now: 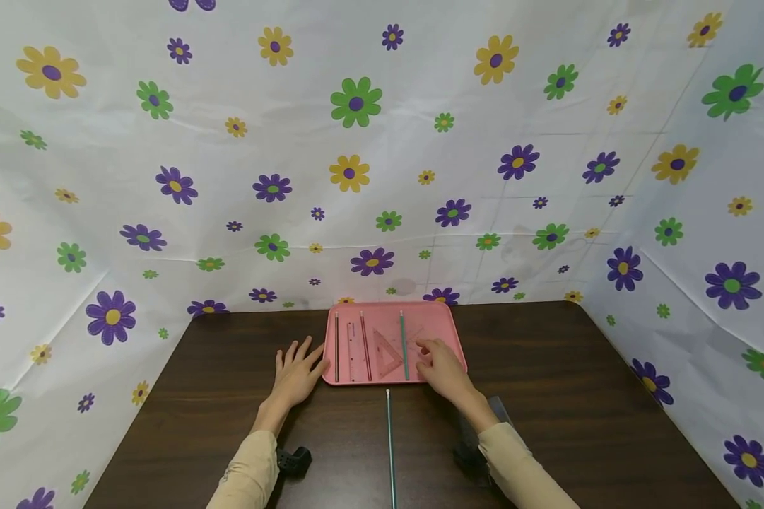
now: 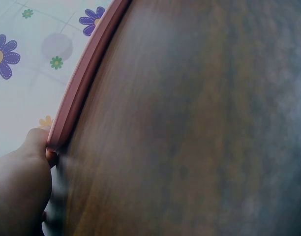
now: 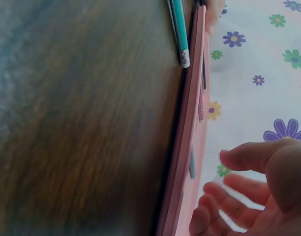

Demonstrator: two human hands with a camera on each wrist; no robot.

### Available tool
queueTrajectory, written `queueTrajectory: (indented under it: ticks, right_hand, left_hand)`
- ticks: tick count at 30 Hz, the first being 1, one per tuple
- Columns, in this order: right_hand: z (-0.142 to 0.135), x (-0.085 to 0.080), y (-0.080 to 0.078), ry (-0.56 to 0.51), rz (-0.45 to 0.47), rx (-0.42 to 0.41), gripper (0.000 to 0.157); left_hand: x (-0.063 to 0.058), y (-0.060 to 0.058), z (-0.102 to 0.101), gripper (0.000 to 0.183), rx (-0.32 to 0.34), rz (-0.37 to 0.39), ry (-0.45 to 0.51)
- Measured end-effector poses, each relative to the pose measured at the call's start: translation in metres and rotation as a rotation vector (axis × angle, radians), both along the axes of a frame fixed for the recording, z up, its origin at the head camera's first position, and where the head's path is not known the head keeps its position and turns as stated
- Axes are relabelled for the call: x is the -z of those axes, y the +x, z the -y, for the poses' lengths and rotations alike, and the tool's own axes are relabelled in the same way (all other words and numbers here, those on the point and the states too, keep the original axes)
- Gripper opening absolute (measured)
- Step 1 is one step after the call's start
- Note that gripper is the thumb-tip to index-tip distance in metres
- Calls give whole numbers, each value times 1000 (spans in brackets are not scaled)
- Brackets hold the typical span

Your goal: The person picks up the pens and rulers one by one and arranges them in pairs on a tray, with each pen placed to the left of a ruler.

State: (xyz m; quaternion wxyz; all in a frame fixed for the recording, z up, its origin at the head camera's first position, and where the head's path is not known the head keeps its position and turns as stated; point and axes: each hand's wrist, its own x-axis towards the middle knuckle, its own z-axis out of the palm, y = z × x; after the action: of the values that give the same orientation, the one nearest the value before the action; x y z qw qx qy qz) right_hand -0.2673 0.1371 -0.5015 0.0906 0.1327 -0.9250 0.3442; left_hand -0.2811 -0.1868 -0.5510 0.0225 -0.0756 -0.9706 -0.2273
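Pink tray (image 1: 442, 319), lower centre: my left hand (image 1: 294, 378) spread against its edge, right hand (image 1: 447, 370) half-open above, both empty. Probably arranging; next likely calls for pinching bottom-centre pencil (image 1: 391, 445).

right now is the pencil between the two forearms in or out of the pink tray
Out: the green pencil lies on the dark table, its eraser end short of the pink tray.

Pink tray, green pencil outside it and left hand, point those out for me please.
Pink tray (image 1: 382, 317): head view, bare base near the far rim.
Green pencil (image 1: 391, 447) outside the tray: head view, middle of the shaft.
Left hand (image 1: 295, 377): head view, back of the hand.
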Motion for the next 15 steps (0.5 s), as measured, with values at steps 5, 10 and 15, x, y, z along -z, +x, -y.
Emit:
queueTrajectory:
  ticks: [5,10,15]
  right_hand:
    - [-6,0,9,47,-4,33,43]
    - [-17,2,19,66,-17,49,43]
    - [-29,4,29,66,0,74,49]
  left_hand:
    - [1,1,0,56,1,-25,5]
    - [1,1,0,56,-2,-16,3]
    - [0,1,0,56,-1,1,7]
